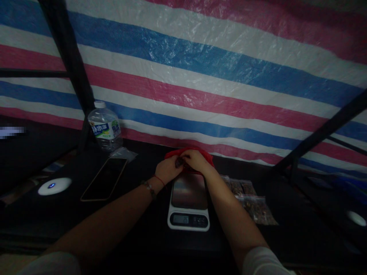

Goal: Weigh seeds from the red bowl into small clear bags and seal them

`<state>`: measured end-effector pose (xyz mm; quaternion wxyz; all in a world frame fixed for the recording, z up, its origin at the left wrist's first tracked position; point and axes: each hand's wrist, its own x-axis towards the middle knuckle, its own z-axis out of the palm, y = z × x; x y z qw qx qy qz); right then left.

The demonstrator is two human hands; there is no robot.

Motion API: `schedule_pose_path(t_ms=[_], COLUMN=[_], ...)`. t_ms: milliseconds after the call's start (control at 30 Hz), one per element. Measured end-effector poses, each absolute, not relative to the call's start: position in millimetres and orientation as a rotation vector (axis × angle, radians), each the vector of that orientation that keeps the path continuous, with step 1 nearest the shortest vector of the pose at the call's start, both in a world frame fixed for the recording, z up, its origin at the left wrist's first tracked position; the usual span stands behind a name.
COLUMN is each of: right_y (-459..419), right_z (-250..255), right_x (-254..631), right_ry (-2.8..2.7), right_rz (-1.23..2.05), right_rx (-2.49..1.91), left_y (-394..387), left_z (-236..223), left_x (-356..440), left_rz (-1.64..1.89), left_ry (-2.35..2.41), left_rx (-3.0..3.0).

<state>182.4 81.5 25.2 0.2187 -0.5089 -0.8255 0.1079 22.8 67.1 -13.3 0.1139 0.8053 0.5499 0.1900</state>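
Above the far end of a white kitchen scale (188, 223), my two hands are close together over a red bag (207, 157). My left hand (167, 168) is closed on a small dark, shiny packet (179, 162), perhaps a clear plastic bag. My right hand (195, 159) bends over the red bag with its fingers drawn together at the packet; what they pinch is too dark to make out. The scale's metal plate shows below my hands, and its display seems to read 26. Right of my right forearm lie several small zip bags (259, 210) of brown bits.
A phone (105, 179) and a white round device (54, 186) with a blue light lie left on the black table (137, 229). Behind the phone are a clear plastic bag (124, 154) and a large bottle (105, 130). Dark metal bars slant before a striped sheet (195, 91).
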Motion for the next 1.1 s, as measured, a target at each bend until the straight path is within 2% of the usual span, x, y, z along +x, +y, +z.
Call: schedule_pose_path(t_ms=[233,400,533,700,1100], right_y=[80,84,86,88,87], right_z=[27,23,9,-7,-3], right_x=[184,190,192,188,189], right_ry=[-2.288,-2.246,-2.387,-2.415,-2.433], right_rz=[0.339,0.153,0.274,0.379,0.434], right_rx=[-1.377,-1.517,-1.68,-1.619,-1.569], left_y=[66,66,65,66,69], left_z=[-13,-13,-10,-9,-11], left_x=[24,23,22,22,20], left_rz=[0.544,0.569,0.547,0.55,0.58], left_ry=[1.644,1.677,1.697,1.687,1.704], left_rx=[2.342,2.337,2.311,2.319,2.313])
